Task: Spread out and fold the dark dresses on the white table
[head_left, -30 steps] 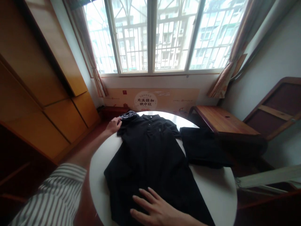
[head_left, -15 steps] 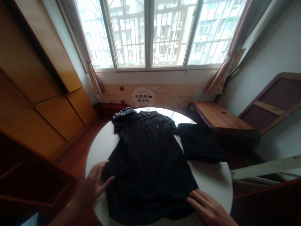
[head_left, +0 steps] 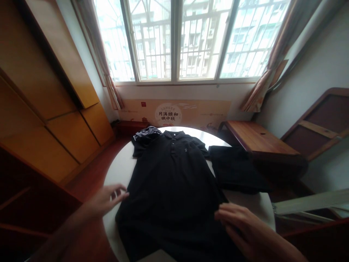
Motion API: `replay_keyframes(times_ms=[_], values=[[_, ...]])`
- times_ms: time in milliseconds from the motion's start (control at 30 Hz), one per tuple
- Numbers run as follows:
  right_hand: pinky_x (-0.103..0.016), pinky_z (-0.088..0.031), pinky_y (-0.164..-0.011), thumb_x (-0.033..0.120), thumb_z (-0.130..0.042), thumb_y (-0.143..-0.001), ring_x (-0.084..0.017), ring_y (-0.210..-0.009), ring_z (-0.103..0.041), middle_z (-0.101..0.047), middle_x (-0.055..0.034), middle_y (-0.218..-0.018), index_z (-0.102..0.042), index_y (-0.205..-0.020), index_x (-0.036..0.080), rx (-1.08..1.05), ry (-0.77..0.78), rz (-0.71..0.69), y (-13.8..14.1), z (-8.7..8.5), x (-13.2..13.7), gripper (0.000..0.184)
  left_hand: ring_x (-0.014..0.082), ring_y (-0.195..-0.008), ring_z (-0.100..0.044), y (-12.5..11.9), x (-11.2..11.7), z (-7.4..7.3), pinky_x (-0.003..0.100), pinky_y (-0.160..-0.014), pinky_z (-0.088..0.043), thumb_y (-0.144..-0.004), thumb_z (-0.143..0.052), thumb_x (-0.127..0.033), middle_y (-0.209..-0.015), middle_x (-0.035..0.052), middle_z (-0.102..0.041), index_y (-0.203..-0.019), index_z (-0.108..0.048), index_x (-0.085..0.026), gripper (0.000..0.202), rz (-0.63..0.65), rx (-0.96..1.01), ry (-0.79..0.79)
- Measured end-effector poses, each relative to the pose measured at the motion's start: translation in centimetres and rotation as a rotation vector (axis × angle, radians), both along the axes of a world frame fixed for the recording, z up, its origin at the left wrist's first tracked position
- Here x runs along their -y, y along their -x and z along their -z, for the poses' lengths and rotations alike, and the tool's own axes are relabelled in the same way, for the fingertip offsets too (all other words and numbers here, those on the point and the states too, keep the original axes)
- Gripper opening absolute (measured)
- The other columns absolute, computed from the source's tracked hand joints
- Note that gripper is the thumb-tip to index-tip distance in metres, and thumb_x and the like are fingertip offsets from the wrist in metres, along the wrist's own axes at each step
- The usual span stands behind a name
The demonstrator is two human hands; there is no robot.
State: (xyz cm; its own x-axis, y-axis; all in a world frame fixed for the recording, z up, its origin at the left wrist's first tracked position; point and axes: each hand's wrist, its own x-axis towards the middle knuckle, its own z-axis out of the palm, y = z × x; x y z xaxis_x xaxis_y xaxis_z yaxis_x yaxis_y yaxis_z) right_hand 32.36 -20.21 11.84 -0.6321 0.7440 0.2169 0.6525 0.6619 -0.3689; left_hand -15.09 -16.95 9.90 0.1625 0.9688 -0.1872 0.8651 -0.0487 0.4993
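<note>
A black polo shirt [head_left: 171, 182] lies flat, collar away from me, on a round white table [head_left: 120, 169]. My left hand [head_left: 105, 198] hovers at the shirt's left edge near the hem, fingers apart, thumb and fingertips close to the fabric. My right hand [head_left: 240, 225] rests on the shirt's right lower edge, fingers curled over the cloth; whether it grips the fabric is unclear. A second dark folded garment [head_left: 236, 169] lies to the right of the shirt. A grey cloth [head_left: 144, 133] sits by the shirt's left shoulder.
Wooden cabinets [head_left: 49, 120] stand along the left. A low wooden bench [head_left: 256, 140] and a leaning wooden panel [head_left: 321, 123] are at the right. A barred window [head_left: 177, 40] with curtains fills the far wall, a printed board [head_left: 174, 113] below it.
My left hand came back from the shirt's far left shoulder to its left lower edge. My right hand slid from the middle of the hem to the shirt's right edge.
</note>
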Motion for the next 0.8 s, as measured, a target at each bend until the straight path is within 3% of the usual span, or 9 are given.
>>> replay_keyframes(times_ms=[67,133,233,300,367,500,600,700,800], values=[[-0.028,-0.051,-0.077,0.007,-0.047,-0.083,-0.018,-0.083,-0.064,-0.067,-0.0069,-0.09,-0.065,-0.095,0.02,0.031,0.011,-0.061,3.9,-0.8,-3.3,0.025,0.0196,-0.074,-0.065,-1.5,-5.0,-1.6,0.028,-0.071,-0.048,-0.089,-0.049,-0.057,-0.087,0.0044,-0.072,-0.102,-0.069,-0.021,0.043,0.001,-0.053,-0.232],[-0.029,-0.049,-0.077,0.011,-0.049,-0.086,-0.019,-0.083,-0.063,-0.066,-0.0076,-0.09,-0.065,-0.091,0.019,0.095,0.005,-0.168,8.7,-0.5,-6.6,0.018,0.02,-0.083,-0.066,-3.6,-11.1,-2.7,0.029,-0.078,-0.048,-0.095,-0.045,-0.047,-0.094,0.0058,-0.072,-0.099,-0.07,-0.02,0.037,0.034,-0.095,-0.428],[-0.039,-0.046,-0.095,0.024,-0.05,-0.094,-0.024,-0.107,-0.06,-0.065,-0.0126,-0.115,-0.064,-0.115,0.018,0.104,-0.044,-0.282,15.3,2.0,-10.3,0.026,0.0187,-0.101,-0.063,-6.8,-20.3,-3.0,0.027,-0.093,-0.045,-0.097,-0.043,-0.028,-0.112,0.0086,-0.069,-0.11,-0.067,-0.016,0.029,0.02,-0.198,-0.576],[-0.055,-0.036,-0.106,0.041,-0.049,-0.096,-0.031,-0.129,-0.047,-0.052,-0.014,-0.142,-0.054,-0.136,0.022,0.118,-0.029,-0.312,18.2,4.3,-11.6,0.044,0.0185,-0.112,-0.058,-8.3,-25.2,-2.5,0.028,-0.101,-0.041,-0.097,-0.044,-0.021,-0.123,0.0103,-0.065,-0.117,-0.064,-0.014,0.029,0.015,-0.228,-0.581],[-0.064,-0.023,-0.112,0.053,-0.045,-0.096,-0.034,-0.142,-0.031,-0.037,-0.0105,-0.155,-0.044,-0.146,0.028,0.117,0.014,-0.322,19.7,6.2,-12.2,0.056,0.022,-0.118,-0.054,-9.1,-28.7,-1.6,0.033,-0.104,-0.04,-0.095,-0.048,-0.019,-0.131,0.0136,-0.06,-0.123,-0.06,-0.012,0.032,-0.018,-0.256,-0.566],[-0.063,-0.011,-0.116,0.059,-0.038,-0.097,-0.031,-0.148,-0.018,-0.029,-0.0061,-0.16,-0.039,-0.149,0.03,0.056,0.066,-0.334,19.8,7.9,-12.4,0.06,0.0322,-0.12,-0.051,-8.9,-32.0,0.3,0.044,-0.101,-0.043,-0.087,-0.064,-0.031,-0.124,0.0153,-0.063,-0.109,-0.067,-0.014,0.028,-0.101,-0.307,-0.522],[-0.063,-0.01,-0.116,0.058,-0.038,-0.097,-0.031,-0.148,-0.018,-0.028,-0.0063,-0.16,-0.039,-0.15,0.029,0.034,0.08,-0.344,19.5,7.7,-12.4,0.06,0.0296,-0.116,-0.054,-8.3,-33.0,0.8,0.039,-0.099,-0.044,-0.091,-0.058,-0.034,-0.114,0.012,-0.067,-0.098,-0.07,-0.017,0.021,-0.137,-0.314,-0.516],[-0.064,-0.009,-0.116,0.058,-0.038,-0.097,-0.032,-0.148,-0.017,-0.028,-0.0064,-0.16,-0.039,-0.149,0.029,0.019,0.089,-0.342,19.6,7.5,-12.5,0.06,0.0233,-0.106,-0.061,-7.3,-33.8,0.1,0.033,-0.095,-0.046,-0.098,-0.046,-0.032,-0.112,0.0111,-0.068,-0.108,-0.065,-0.017,0.027,-0.194,-0.307,-0.522],[-0.064,-0.009,-0.116,0.058,-0.038,-0.097,-0.032,-0.148,-0.017,-0.028,-0.0066,-0.16,-0.039,-0.149,0.028,0.011,0.1,-0.346,19.7,7.5,-12.4,0.06,0.022,-0.096,-0.065,-5.4,-34.6,-1.5,0.034,-0.088,-0.049,-0.101,-0.042,-0.033,-0.107,0.0124,-0.069,-0.113,-0.062,-0.014,0.03,-0.275,-0.315,-0.496]])
